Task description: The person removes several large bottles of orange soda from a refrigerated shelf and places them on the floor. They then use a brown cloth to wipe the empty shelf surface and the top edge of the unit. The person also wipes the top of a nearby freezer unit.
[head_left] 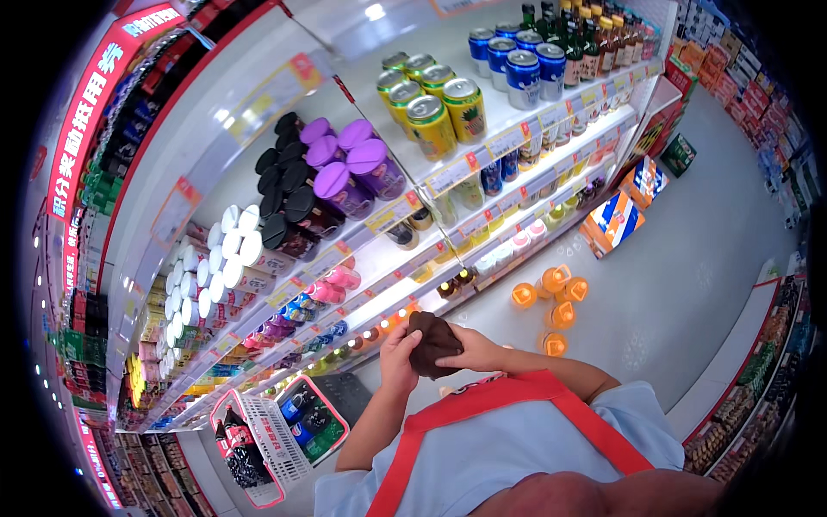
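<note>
A crumpled dark brown cloth (434,346) is held in front of the chest by both hands. My left hand (402,358) grips its one side, thumb on top. On the opposite side my right hand (475,350) has its fingers over the cloth. Beyond the hands stand lit store shelves (452,178) with yellow cans (431,126), blue cans (523,77), purple-lidded containers (333,181), black-lidded containers (303,203) and white-lidded containers (242,271).
Several orange bottles (561,315) stand on the floor beyond the forearm, near orange, white and blue cartons (614,223). Shopping baskets (274,436) with bottles of dark drink (239,446) are at the lower left. More stocked shelves (743,413) line the right side.
</note>
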{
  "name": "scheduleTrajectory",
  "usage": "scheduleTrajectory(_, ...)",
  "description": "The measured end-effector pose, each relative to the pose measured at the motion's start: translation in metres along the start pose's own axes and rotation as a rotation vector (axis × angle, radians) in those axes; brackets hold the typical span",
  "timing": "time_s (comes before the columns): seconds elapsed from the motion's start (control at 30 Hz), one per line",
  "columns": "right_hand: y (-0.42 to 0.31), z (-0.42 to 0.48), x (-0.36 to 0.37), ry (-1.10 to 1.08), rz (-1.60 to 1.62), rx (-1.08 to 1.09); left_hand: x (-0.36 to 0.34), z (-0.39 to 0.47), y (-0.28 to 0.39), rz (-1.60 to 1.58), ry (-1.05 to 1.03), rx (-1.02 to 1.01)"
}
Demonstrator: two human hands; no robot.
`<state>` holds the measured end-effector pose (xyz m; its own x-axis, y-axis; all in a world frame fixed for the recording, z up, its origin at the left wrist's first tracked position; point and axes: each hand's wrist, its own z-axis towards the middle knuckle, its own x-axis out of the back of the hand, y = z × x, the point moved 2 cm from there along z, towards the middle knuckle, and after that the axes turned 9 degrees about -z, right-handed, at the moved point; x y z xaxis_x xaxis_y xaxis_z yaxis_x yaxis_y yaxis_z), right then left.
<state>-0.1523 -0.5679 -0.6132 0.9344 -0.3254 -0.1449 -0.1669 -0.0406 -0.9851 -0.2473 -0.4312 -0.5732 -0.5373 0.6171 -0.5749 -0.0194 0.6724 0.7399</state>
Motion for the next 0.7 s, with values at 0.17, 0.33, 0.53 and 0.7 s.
scheduleTrajectory(0.17, -0.080, 0.028, -0.029, 0.259, 0.007, 0.053, 0.066, -0.042, 0.068, 0.347, -0.015, -0.427)
scheduleTrajectory(0.33, -0.204, 0.041, -0.010, 0.755, -0.399, 0.421, 0.155, -0.088, 0.080, 0.109, 0.041, -0.373)
scheduleTrajectory(0.53, -0.343, 0.073, 0.007, 1.341, -1.046, 0.689, 0.208, -0.118, 0.076, -0.042, 0.154, -0.294)
scheduleTrajectory(0.7, -0.367, 0.135, 0.011, 1.395, -1.512, 0.471, 0.223, -0.126, 0.092, -0.035, 0.202, -0.346)
